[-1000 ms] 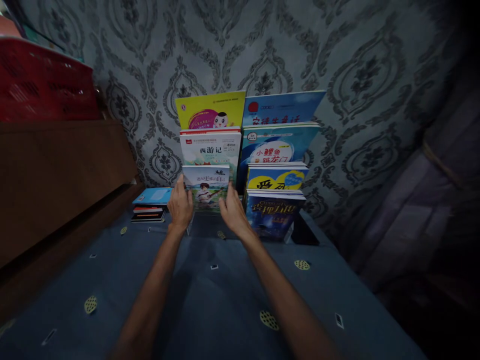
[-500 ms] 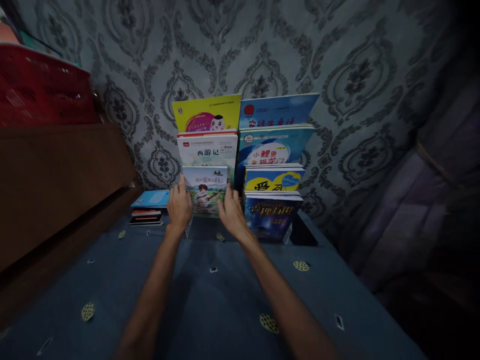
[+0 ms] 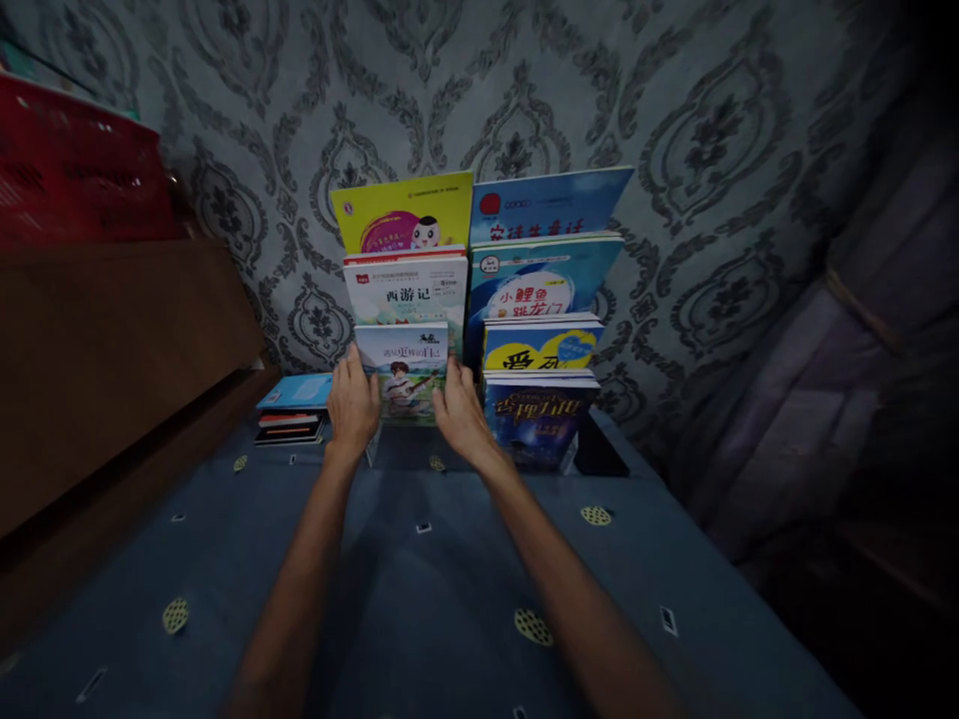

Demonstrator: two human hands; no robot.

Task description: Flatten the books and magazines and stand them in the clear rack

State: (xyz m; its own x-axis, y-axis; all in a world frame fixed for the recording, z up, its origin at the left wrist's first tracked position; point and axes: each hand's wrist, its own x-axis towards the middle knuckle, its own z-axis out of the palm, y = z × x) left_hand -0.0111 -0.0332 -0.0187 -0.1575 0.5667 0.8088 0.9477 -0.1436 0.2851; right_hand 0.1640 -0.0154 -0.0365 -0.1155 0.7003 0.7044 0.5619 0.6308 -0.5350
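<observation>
Well, the held book (image 3: 406, 374) (pale bluish up top) pictures a guitarist.

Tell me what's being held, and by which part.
The front book with the guitar player on its cover, held upright between both hands: the left hand at its left side edge, the right hand at its right.

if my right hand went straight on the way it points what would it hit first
Probably the white book behind the small guitar-cover book; your right hand is at that smaller book's right edge, and depth there is unclear.
</observation>
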